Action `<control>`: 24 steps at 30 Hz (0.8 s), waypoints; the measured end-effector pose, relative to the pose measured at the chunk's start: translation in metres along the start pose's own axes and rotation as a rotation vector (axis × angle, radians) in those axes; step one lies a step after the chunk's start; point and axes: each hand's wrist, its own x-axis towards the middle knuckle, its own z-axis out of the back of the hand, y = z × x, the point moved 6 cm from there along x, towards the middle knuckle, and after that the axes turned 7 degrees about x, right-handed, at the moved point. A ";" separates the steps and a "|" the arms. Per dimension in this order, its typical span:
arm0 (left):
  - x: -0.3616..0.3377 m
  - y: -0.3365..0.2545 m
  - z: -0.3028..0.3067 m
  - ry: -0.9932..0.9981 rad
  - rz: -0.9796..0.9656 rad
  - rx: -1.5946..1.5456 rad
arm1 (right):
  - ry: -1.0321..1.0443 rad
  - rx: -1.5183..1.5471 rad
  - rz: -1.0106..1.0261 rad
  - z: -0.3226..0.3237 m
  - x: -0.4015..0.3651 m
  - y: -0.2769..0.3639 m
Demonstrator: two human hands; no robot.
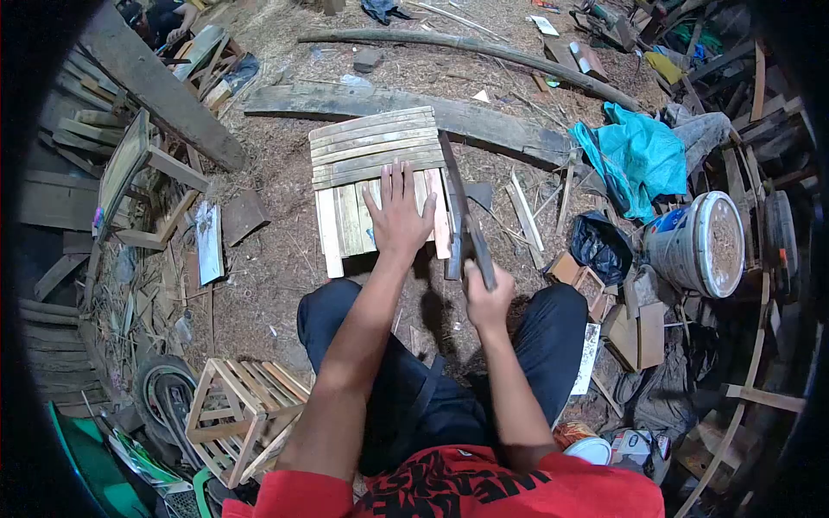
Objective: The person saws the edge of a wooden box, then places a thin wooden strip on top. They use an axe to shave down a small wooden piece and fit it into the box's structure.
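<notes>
A small slatted wooden piece [376, 147] stands in front of my knees, with slats across its top and upright boards on its near side. My left hand [401, 216] lies flat on its near edge, fingers spread. My right hand [489, 298] is wrapped round the near end of a long dark tool [471, 224], which looks like a saw. The tool runs up along the right side of the slatted piece. Its blade is partly blurred, and whether it touches the wood I cannot tell.
A long beam [345, 102] and a pole [484, 50] lie beyond. On the right are a teal sheet [635, 160] and a white bucket [698, 244]. A slatted wooden frame [246, 414] stands at lower left. Part of a person [168, 19] shows at top left.
</notes>
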 end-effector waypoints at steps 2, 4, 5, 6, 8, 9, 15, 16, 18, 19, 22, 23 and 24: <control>-0.005 -0.002 -0.003 0.017 -0.001 0.005 | -0.017 -0.045 0.064 -0.022 0.038 0.005; 0.000 0.000 0.000 0.023 -0.009 0.016 | 0.011 -0.008 0.054 -0.036 0.067 0.005; -0.001 0.002 0.001 0.033 -0.008 0.012 | 0.015 0.013 0.040 -0.037 0.067 0.009; -0.003 0.002 0.001 0.046 -0.003 0.003 | 0.016 0.013 0.063 -0.030 0.053 0.009; 0.005 -0.001 0.002 0.037 -0.013 0.001 | 0.007 0.028 0.133 -0.012 0.009 0.011; 0.003 -0.002 0.002 0.030 -0.012 0.010 | -0.025 0.023 0.072 -0.004 -0.007 0.017; 0.004 0.001 0.002 -0.003 -0.002 0.003 | 0.019 0.004 0.062 -0.042 0.064 0.011; 0.006 0.001 0.003 0.002 -0.002 0.002 | 0.039 0.013 0.059 -0.045 0.069 0.013; -0.001 0.001 0.001 0.020 -0.005 -0.011 | 0.062 -0.005 0.041 -0.029 0.054 0.012; 0.003 0.000 0.001 0.023 -0.009 -0.015 | 0.055 -0.011 0.057 -0.016 0.034 0.013; -0.002 0.000 0.002 0.002 -0.006 -0.026 | -0.001 0.039 -0.013 0.003 -0.005 0.003; -0.003 0.001 0.002 0.010 0.007 -0.020 | -0.015 0.066 -0.069 0.004 -0.006 -0.006; 0.004 0.002 0.002 0.006 0.013 -0.015 | 0.013 0.027 -0.007 -0.004 0.004 -0.001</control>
